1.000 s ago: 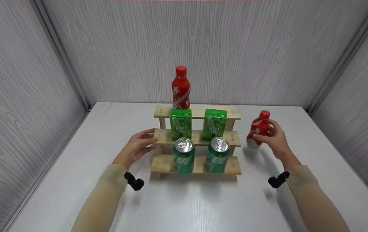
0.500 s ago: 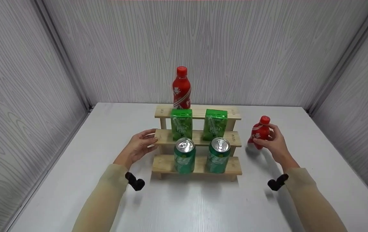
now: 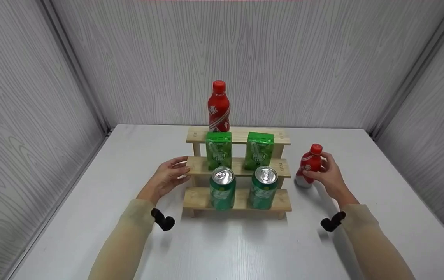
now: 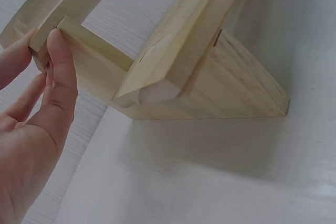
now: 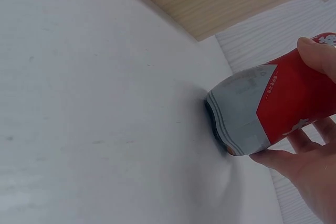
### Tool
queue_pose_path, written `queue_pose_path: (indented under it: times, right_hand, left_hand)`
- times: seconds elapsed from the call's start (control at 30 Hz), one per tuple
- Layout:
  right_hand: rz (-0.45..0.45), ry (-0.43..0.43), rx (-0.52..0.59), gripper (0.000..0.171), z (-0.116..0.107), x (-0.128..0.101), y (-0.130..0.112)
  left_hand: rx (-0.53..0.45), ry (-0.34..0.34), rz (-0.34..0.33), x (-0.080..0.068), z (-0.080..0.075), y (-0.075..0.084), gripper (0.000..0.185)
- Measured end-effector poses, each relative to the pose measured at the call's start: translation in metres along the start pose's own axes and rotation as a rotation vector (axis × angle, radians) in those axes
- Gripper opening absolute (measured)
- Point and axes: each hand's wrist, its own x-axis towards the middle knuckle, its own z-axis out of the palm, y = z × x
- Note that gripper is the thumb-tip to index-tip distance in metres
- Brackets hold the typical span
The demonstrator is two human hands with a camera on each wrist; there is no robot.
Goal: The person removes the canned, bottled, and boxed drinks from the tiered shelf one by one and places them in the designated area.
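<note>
My left hand (image 3: 167, 177) pinches the left end of the middle board of a three-step wooden rack (image 3: 237, 165); in the left wrist view, thumb and fingers (image 4: 63, 72) close on that board end. To the right of the rack, my right hand (image 3: 330, 177) grips a red bottle (image 3: 310, 163) with a red cap and a pale lower part. Its base (image 5: 236, 114) is right at the white table in the right wrist view, and the bottle leans slightly. A similar red bottle (image 3: 218, 107) stands on the left of the top step.
Two green drink cartons (image 3: 219, 149) stand on the middle step. Two green soda cans (image 3: 222, 190) stand on the bottom step, in front of them. White wood-grain panels (image 3: 284, 62) enclose the white table (image 3: 229, 249) at the back and sides.
My right hand has lowered the red bottle and brought it slightly nearer to me; the bottle has turned in the grip along the way. The left hand and rack stay put.
</note>
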Motion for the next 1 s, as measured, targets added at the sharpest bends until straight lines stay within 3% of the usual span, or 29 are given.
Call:
queue_pose_path:
  times: [0.5, 1.0]
  right_hand:
    - [-0.03, -0.054, -0.052, 0.104, -0.009, 0.003, 0.0]
    - [-0.17, -0.071, -0.038, 0.081, -0.034, -0.013, -0.023]
  left_hand:
    - [-0.006, 0.01, -0.003, -0.002, -0.001, 0.002, 0.061]
    - [-0.001, -0.005, -0.025, 0.0, 0.002, 0.002, 0.06]
